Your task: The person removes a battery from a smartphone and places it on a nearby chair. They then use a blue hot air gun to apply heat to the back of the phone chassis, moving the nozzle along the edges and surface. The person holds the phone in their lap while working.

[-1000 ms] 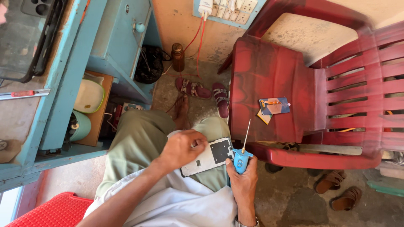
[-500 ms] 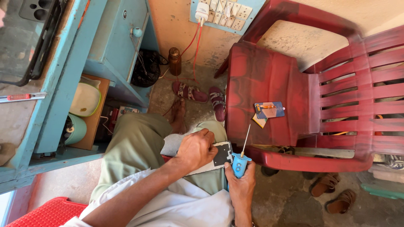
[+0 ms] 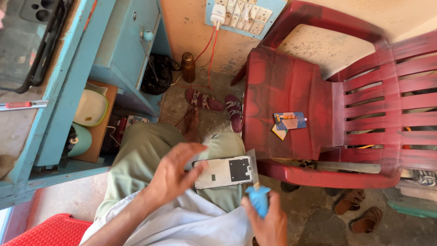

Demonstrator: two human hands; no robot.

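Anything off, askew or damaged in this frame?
The phone panel on the lap looks stripped, inner frame exposed. The left hand steadies it; the right hand holds a blue-handled tool. Nothing is spilled.

Bare floor (image 3: 314, 218) lies open near the right, while the red chair (image 3: 291, 91) crowds the far right and the blue cabinet (image 3: 68, 91) blocks the left.

Phone frame (image 3: 223, 172) on lap, between left hand (image 3: 175, 175) and right hand (image 3: 268, 223); chair (image 3: 291, 86) to the right.
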